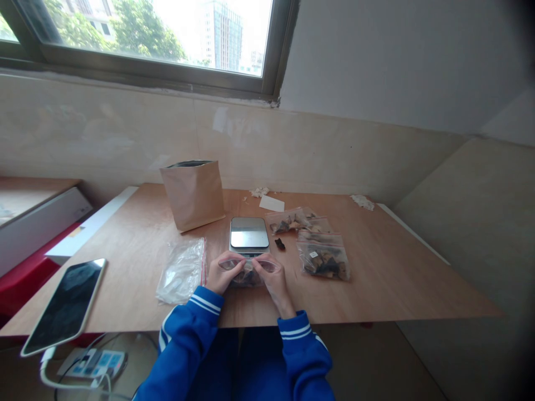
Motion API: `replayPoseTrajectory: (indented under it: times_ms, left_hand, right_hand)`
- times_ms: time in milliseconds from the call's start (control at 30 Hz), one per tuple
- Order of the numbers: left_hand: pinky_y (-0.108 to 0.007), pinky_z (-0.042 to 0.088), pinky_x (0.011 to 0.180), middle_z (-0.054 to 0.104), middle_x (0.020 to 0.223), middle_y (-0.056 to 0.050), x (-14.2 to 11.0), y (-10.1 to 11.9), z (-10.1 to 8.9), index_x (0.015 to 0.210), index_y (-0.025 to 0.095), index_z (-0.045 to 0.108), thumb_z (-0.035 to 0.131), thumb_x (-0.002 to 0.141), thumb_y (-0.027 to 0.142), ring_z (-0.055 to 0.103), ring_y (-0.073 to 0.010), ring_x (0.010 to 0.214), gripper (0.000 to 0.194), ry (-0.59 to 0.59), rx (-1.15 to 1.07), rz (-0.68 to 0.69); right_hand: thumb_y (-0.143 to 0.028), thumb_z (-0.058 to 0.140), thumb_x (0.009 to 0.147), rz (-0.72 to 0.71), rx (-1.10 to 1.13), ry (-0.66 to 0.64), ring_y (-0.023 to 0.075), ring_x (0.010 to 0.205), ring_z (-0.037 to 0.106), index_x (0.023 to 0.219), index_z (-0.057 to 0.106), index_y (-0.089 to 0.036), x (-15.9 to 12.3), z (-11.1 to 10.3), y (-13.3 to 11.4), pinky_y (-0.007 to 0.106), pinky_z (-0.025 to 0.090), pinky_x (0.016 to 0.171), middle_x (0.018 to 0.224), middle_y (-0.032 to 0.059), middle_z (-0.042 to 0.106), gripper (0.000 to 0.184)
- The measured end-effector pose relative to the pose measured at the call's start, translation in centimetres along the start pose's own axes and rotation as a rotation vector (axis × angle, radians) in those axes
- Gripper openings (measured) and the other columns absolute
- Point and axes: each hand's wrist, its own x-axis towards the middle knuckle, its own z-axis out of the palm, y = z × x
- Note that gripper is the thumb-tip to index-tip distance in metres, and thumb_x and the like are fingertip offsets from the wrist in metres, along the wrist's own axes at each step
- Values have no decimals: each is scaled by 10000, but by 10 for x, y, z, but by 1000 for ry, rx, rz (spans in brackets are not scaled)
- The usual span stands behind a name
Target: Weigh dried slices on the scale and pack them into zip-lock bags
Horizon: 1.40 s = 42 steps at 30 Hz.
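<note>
A window point(146, 33) showing trees and a tower block sat above a tiled wall, and below it stood a wooden bench point(125, 278). A brown paper bag point(193, 195) stood upright on the bench, open at the top, just behind and to the left of a digital kitchen scale point(249, 234) with a steel platform. A phone point(64, 306) lay near the bench's left side, its corner jutting past the front edge, with a white cable point(45, 376) running down near a power strip point(94, 362). A flattened clear zip bag point(181, 272) lay left of the hands, and to the right sat a group of filled zip bags point(324, 256) holding brown and dark chunks. A single dark chunk point(280, 243) lay loose on the bench between the scale and those bags. Just in front of the scale, a small zip bag point(247, 275) with dark contents was held low over the bench. The left hand point(223, 273) and right hand point(273, 284) came in from blue sleeves point(200, 303), forearms angled inward. Each grip was closed in a pinch on opposite sides of the bag's pinkish sealing edge, with the two hands almost touching above the bag's middle.
</note>
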Motion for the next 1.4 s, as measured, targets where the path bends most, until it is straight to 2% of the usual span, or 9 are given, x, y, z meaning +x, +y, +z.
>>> replayPoseTrajectory:
  times_ms: [100, 200, 300, 400, 500, 733, 967, 1233, 1400]
  left_hand:
    - [-297, 523, 746, 714, 794, -67, 1, -1, 0, 764, 175, 737, 715, 762, 379, 658, -194, 785, 206, 6, 18, 39]
    - [-308, 525, 764, 714, 807, -68, 0, -3, 0, 792, 178, 743, 697, 784, 382, 661, -198, 797, 209, 4, 15, 69]
    - [-320, 526, 790, 718, 830, -71, -2, -6, 1, 824, 185, 742, 684, 796, 394, 664, -205, 820, 218, -2, -3, 96]
    - [-321, 526, 800, 720, 841, -70, -3, -7, 1, 845, 182, 729, 670, 808, 402, 669, -202, 823, 231, 4, -24, 103]
    - [-312, 531, 783, 718, 812, -64, -3, -6, 0, 816, 174, 703, 673, 803, 408, 676, -198, 801, 236, 31, -47, 88]
    - [-289, 528, 724, 716, 788, -53, -4, -3, -1, 793, 175, 692, 665, 812, 389, 673, -190, 768, 216, 14, -31, 108]
    - [-269, 521, 688, 715, 751, -37, -4, -14, -4, 774, 180, 711, 667, 790, 461, 667, -178, 726, 285, 118, -50, 35]
    - [-277, 535, 671, 732, 722, -48, -4, -21, -5, 795, 174, 725, 590, 807, 582, 683, -191, 703, 430, 173, -145, -29]
    - [-299, 535, 608, 727, 661, -82, -5, -18, -5, 726, 149, 725, 533, 810, 648, 670, -199, 617, 542, 253, -279, -143]
  right_hand:
    - [-383, 650, 825, -13, -76, 74, 176, 777, 631, 895, 715, -190, 2, -5, -8, 311, 530, 736, 835, 42, 675, 215]
    - [-336, 637, 844, -169, -357, 149, 210, 928, 606, 1027, 706, -222, 3, -13, -27, 373, 470, 876, 959, 61, 684, 226]
    - [-276, 639, 854, -331, -699, -2, 241, 1054, 564, 1008, 717, -264, 4, -13, -50, 418, 362, 977, 1021, 57, 686, 174]
    - [-222, 615, 880, -388, -850, -226, 223, 958, 592, 920, 708, -241, 8, -5, -63, 396, 347, 934, 906, 39, 710, 103]
    - [-163, 563, 906, -413, -900, -299, 208, 839, 594, 812, 681, -231, 14, 2, -65, 374, 350, 877, 776, 24, 705, 166]
    - [-14, 492, 848, -432, -950, -235, 183, 708, 574, 722, 675, -218, 16, 7, -56, 340, 338, 788, 684, 24, 685, 301]
    - [-190, 573, 922, -405, -908, -221, 190, 741, 574, 802, 711, -252, 19, -6, -57, 338, 330, 778, 773, 2, 731, 193]
    - [-181, 581, 921, -406, -909, -170, 169, 729, 575, 763, 703, -220, 15, -9, -58, 323, 337, 784, 738, 7, 699, 204]
    - [-219, 579, 932, -392, -886, -146, 161, 728, 588, 772, 731, -245, 17, -18, -52, 319, 344, 791, 732, -1, 705, 222]
